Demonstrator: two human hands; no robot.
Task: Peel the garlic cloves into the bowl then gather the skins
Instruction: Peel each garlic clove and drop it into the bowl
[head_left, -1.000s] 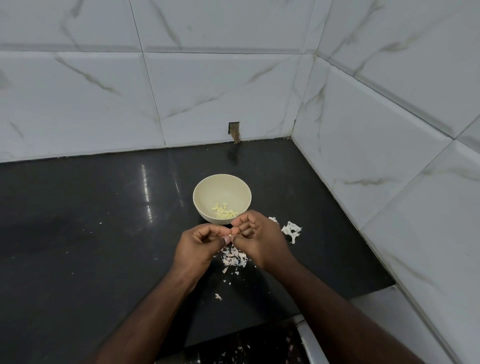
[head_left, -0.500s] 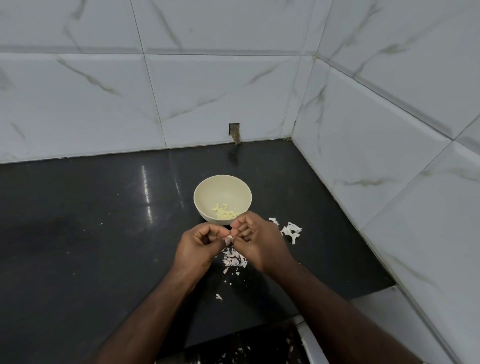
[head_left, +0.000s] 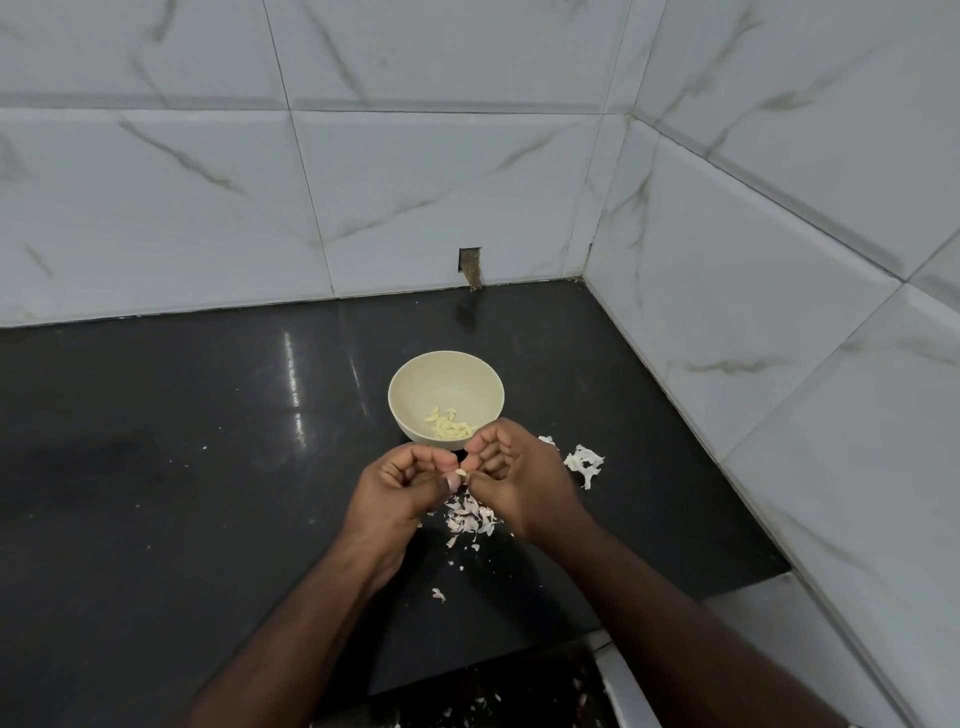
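Observation:
A cream bowl stands on the black counter and holds several peeled garlic cloves. Just in front of it, my left hand and my right hand meet above the counter. Both pinch one small garlic clove between their fingertips. A heap of papery skins lies on the counter below my hands. A larger clump of skin lies to the right of my right hand, and a loose flake sits nearer the front.
White marble-look tiled walls close off the counter at the back and on the right. A small dark hole sits in the back wall. The counter's front edge drops off at lower right, with skin bits on the floor below.
Both hands stay together on the clove in front of the bowl, with only slight finger shifts. The bowl and skins have not moved.

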